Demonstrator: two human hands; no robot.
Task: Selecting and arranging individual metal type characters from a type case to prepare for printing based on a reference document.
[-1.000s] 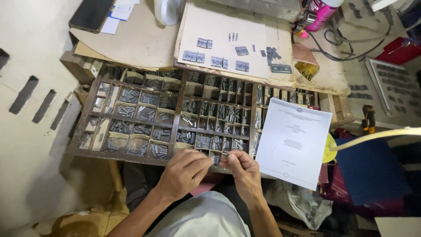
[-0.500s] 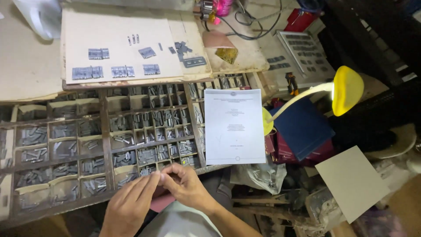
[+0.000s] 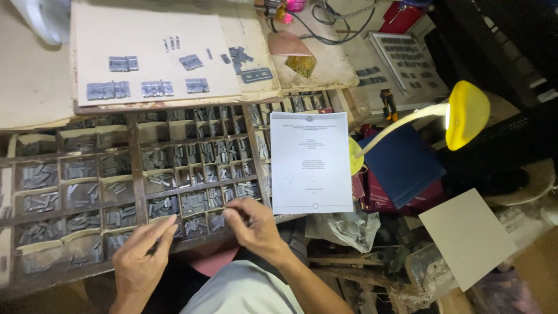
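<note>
Left hand [image 3: 139, 256]: I see it over the near edge of the type case [image 3: 135, 168], palm down, fingers stretched forward and close together, index tip reaching the near row of compartments. A thin dark sliver shows under the fingers; I cannot tell whether it is a piece of type being pinched, so I cannot tell the grip.

Type case: a wooden tray of many small compartments, filling the left and centre of the view, its left end cut off by the frame. The metal type pieces [image 3: 195, 203] lie in grey heaps in the compartments; single letters are too small to make out.

Right hand [image 3: 256, 224]: just right of the left hand, over the near right corner of the type case, knuckles up, fingers curled in and tips drawn together above the near compartments. What the tips close on is hidden by the hand itself. The nearest type lies just beyond both hands' fingertips.

Board [image 3: 154, 55]: pale, along the far edge of the case, carrying short set rows of type.

Printed sheet [image 3: 311, 163]: white, lying over the right end of the case, just beyond the right hand.

Desk lamp [image 3: 465, 113]: yellow shade, at the right, well apart from the hands.
</note>
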